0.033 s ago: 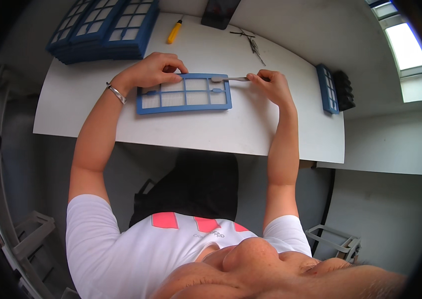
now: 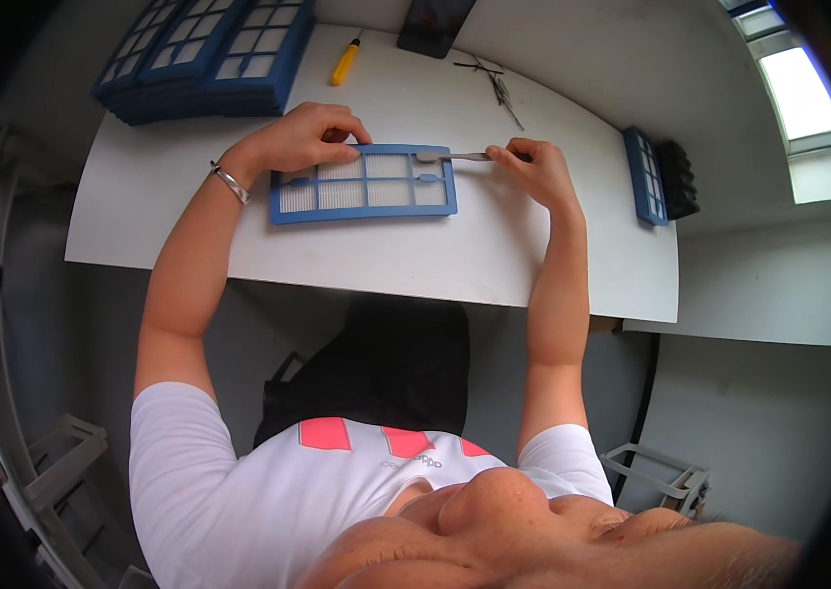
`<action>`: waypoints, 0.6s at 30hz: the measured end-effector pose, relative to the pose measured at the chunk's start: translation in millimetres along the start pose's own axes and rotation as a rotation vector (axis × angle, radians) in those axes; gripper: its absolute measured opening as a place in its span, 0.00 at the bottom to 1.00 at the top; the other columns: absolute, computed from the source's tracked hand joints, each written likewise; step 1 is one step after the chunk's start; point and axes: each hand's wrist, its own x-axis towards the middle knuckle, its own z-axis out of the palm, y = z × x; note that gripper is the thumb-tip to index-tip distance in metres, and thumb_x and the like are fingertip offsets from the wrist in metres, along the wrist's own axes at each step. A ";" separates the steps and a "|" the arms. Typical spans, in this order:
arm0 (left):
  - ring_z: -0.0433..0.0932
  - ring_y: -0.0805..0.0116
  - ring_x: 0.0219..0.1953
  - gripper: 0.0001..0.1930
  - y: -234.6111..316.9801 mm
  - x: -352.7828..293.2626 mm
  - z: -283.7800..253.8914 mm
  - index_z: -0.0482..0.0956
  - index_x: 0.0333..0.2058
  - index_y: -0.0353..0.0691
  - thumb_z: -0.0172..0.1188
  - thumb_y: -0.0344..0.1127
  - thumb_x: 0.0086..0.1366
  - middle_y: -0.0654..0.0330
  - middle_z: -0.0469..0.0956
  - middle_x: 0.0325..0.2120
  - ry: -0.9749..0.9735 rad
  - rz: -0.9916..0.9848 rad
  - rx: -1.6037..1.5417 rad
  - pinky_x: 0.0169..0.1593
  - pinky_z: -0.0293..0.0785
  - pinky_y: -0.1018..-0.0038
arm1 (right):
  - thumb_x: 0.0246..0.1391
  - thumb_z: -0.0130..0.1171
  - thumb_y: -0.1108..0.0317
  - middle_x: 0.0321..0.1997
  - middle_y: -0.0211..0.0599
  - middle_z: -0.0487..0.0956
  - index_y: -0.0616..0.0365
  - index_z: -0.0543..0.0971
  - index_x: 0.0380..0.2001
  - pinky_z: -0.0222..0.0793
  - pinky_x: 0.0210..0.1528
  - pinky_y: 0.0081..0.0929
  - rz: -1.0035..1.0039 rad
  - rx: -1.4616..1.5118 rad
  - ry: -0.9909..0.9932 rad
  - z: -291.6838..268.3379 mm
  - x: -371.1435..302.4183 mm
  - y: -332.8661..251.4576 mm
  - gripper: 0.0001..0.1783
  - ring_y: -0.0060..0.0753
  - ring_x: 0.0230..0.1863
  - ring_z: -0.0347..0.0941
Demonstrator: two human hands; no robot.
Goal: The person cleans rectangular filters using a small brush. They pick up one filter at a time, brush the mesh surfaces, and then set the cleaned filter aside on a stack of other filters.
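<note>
A blue-framed filter panel (image 2: 366,211) with white pleats lies flat on the white table in front of me. My left hand (image 2: 302,135) grips its far left edge, thumb over the frame and the other fingers curled behind. My right hand (image 2: 538,169) pinches the handle of a slim grey tool (image 2: 469,156) just beyond the panel's right end. The tool's flat rounded head rests over the panel's far right corner cell. It looks like a small spatula or spoon; its exact kind I cannot tell.
Stacked blue filter panels (image 2: 258,83) stand at the table's back left. A yellow-handled tool (image 2: 344,64), a dark flat device (image 2: 432,27) and thin dark strips (image 2: 499,88) lie along the back. Another filter panel (image 2: 643,177) and a black ridged object (image 2: 675,177) stand at the right edge.
</note>
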 end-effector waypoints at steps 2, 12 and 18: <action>0.74 0.71 0.32 0.14 0.4 1.0 1.5 0.84 0.43 0.38 0.64 0.38 0.61 0.60 0.79 0.32 0.003 0.007 0.012 0.35 0.69 0.75 | 0.50 0.70 0.47 0.15 0.28 0.70 0.58 0.84 0.24 0.55 0.24 0.27 0.005 0.001 -0.076 0.6 0.2 1.1 0.23 0.23 0.20 0.62; 0.74 0.70 0.32 0.15 5.4 -0.3 0.5 0.85 0.42 0.38 0.64 0.39 0.59 0.60 0.79 0.32 -0.011 -0.029 0.021 0.35 0.70 0.75 | 0.50 0.70 0.48 0.14 0.25 0.68 0.58 0.84 0.24 0.51 0.22 0.26 -0.047 0.029 0.005 9.0 2.6 2.0 0.21 0.21 0.19 0.57; 0.75 0.70 0.32 0.16 4.3 0.4 2.5 0.85 0.43 0.39 0.65 0.40 0.59 0.60 0.80 0.32 -0.009 -0.017 0.024 0.36 0.70 0.76 | 0.51 0.70 0.51 0.14 0.23 0.66 0.57 0.84 0.22 0.50 0.22 0.25 -0.091 0.072 -0.151 10.7 3.6 6.7 0.19 0.20 0.19 0.58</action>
